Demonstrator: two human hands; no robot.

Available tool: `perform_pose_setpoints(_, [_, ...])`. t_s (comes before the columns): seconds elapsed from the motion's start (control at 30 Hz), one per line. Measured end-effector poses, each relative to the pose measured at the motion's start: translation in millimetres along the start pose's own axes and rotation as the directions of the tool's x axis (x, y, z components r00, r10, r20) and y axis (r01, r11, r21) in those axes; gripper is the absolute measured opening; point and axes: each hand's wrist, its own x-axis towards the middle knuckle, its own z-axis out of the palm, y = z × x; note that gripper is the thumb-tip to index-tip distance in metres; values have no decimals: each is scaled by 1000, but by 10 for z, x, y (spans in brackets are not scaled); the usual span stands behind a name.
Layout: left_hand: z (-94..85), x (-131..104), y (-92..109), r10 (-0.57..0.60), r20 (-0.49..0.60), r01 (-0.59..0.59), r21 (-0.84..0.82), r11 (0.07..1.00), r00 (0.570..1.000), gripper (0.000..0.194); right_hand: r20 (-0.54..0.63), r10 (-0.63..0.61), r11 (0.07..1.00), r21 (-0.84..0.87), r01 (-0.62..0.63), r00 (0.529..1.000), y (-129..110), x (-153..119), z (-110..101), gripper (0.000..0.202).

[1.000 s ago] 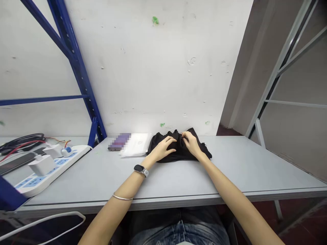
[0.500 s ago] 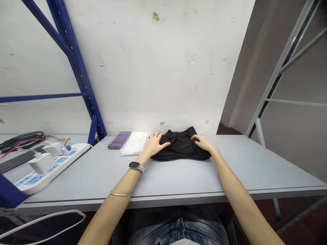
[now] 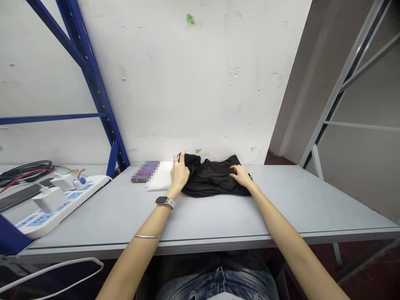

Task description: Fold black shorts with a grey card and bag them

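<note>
A crumpled black cloth (image 3: 215, 179) lies on the grey table near the wall. At its left end, my left hand (image 3: 180, 171) grips a raised part of the fabric, with the fingers closed on it. My right hand (image 3: 240, 174) rests on the right part of the cloth, its fingers curled and slightly apart; no fabric shows clearly between them. Just left of my left hand lies a white sheet or packet (image 3: 160, 177), partly covered by that hand. Beside it is a purple item (image 3: 146, 171), blurred by pixels.
At the left, a white power strip (image 3: 68, 204) holds plugged-in chargers, with black and red cables (image 3: 28, 173) behind it. A blue metal frame (image 3: 93, 79) rises at the back left. The table's front edge (image 3: 218, 246) runs near my lap.
My left hand has moved left and lifted the cloth's left end, closing on it. My right hand has shifted slightly left along the cloth, and the cloth's right end has moved left.
</note>
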Motion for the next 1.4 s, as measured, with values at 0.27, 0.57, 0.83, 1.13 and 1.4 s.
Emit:
perform_pose_setpoints(0.27, [-22,255,-343,-240,91,255,-272,928,967,45,-94,-13,967,253,37,996,42,43,11,10])
perform_pose_setpoints(0.57, [-383,499,-378,-134,154,105,184,977,979,15,153,262,740,601,-300,953,-29,177,-470,10])
perform_pose_setpoints(0.83, [-517,1166,-73,-85,166,148,-415,898,982,13,-192,277,669,742,-46,941,-416,774,-1166,13])
perform_pose_setpoints(1.13, [-736,653,-139,208,466,51,-485,873,860,20,-192,49,774,627,84,980,-130,-94,-1415,8])
perform_pose_setpoints(1.4, [-642,242,-440,272,642,-183,-204,962,717,18,289,-81,962,273,-1,954,162,-894,-1218,22])
